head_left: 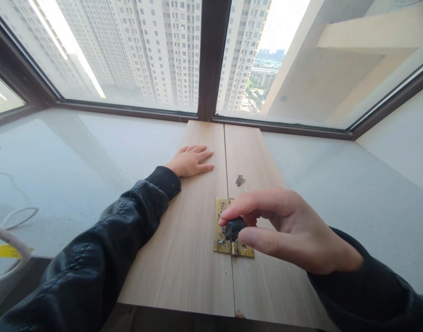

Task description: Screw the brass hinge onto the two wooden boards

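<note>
My left hand point(193, 160) lies flat with fingers spread on the left wooden board point(183, 249). Between thumb and fingers, my right hand point(280, 226) grips the dark handle of a screwdriver point(235, 228), seen almost end-on. It is over a brass hinge point(244, 251) that lies across the seam between the left board and the right wooden board point(266, 281). A screw point(222, 241) leans at the lower left of the hinge. Several loose screws point(240, 180) lie on the right board, beyond the hinge. The screwdriver's tip and part of the hinge are hidden by the handle and hand.
Both boards rest on a white sill point(93, 152) under a dark window frame point(211, 60). A white cable point(20, 212) curls at the left, near a yellow object point(5, 250). The boards' near edge overhangs a dark space below.
</note>
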A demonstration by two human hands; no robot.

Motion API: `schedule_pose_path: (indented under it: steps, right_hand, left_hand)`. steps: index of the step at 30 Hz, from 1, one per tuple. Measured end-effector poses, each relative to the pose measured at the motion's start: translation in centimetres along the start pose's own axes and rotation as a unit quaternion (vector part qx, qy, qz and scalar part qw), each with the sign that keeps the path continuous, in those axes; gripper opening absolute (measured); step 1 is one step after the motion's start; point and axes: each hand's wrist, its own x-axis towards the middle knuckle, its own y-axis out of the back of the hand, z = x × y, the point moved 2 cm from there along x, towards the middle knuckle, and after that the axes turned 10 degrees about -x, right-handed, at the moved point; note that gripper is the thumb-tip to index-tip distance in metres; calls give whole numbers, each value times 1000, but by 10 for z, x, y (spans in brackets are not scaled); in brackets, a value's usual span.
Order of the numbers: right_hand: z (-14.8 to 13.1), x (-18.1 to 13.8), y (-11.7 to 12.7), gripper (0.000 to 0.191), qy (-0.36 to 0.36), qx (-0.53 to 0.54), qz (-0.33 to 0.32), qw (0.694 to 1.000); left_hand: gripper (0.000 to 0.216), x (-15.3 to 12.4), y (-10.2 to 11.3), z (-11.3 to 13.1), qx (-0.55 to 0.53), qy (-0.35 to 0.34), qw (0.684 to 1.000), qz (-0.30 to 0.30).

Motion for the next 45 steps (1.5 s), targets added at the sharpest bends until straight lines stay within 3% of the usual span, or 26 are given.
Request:
schedule_pose_path:
  steps: [8,25,29,34,37,42,45]
  right_hand:
    - [-3,-21,6,17,-38,-121,51,991]
    - [-2,-8,11,22,20,-108,-16,994]
    - [-1,-6,12,21,28,-109,-14,994]
    - [3,-4,13,21,63,-85,-20,994]
    - [7,-3,14,19,86,-64,-24,994]
    - [14,-2,9,22,113,-37,1,993]
    - [16,-2,1,31,125,-33,2,992]
  left_hand:
    - [74,-2,0,-3,-6,-15,1000,15]
    - [68,-2,1,-7,-46,-23,998,28]
    - [59,-1,-1,-9,-79,-41,994,70]
    - [29,-2,3,-11,-126,-58,973,185]
    - [23,-3,6,-13,-152,-53,956,245]
    - [12,-4,6,-17,-201,-44,941,269]
    - [16,-11,5,-19,-219,-27,936,272]
